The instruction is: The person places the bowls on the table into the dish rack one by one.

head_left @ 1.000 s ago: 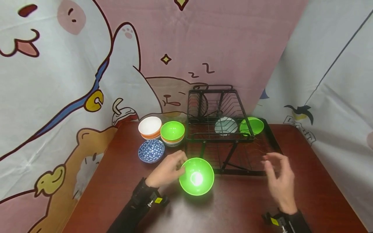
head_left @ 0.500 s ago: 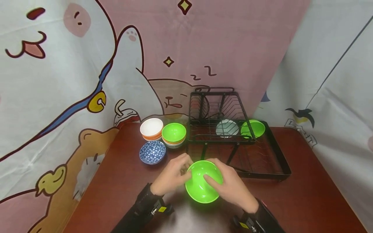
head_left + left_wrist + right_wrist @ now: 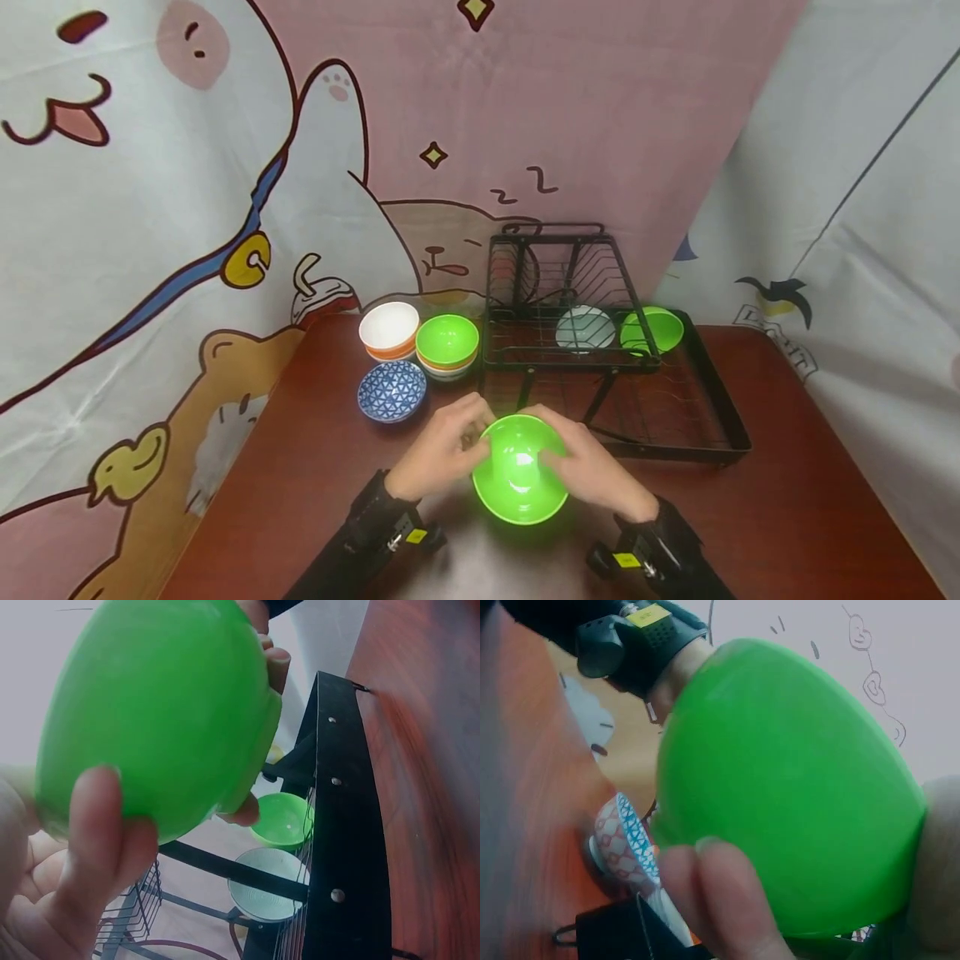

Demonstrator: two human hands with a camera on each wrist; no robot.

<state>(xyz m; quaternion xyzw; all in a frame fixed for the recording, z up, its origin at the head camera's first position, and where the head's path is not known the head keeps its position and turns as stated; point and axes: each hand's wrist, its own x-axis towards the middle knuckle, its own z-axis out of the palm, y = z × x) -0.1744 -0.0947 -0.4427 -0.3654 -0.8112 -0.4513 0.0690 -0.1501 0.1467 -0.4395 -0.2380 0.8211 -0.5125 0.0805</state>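
Note:
A bright green bowl [image 3: 519, 496] is held between both hands above the near part of the table, its glossy inside facing up. My left hand [image 3: 441, 447] grips its left rim, thumb at the edge. On the right, my right hand [image 3: 603, 473] holds the rim with its thumb over the inside. In the left wrist view, fingers [image 3: 97, 825] press against the outer wall of the green bowl [image 3: 165, 712]. The right wrist view shows two fingertips [image 3: 712, 885] on the outside of the same bowl [image 3: 787, 772].
Behind the hands stands a black two-tier dish rack [image 3: 570, 364] with a pale bowl [image 3: 585, 329] and another green bowl [image 3: 662, 331]. Left of it are a white bowl [image 3: 389, 325] on a stack, a stacked green bowl [image 3: 447, 339] and a blue patterned bowl [image 3: 392, 392].
The right hand has come in from beside the rack and taken hold of the bowl's right side. The left hand keeps its grip; the bowl has shifted slightly right and nearer.

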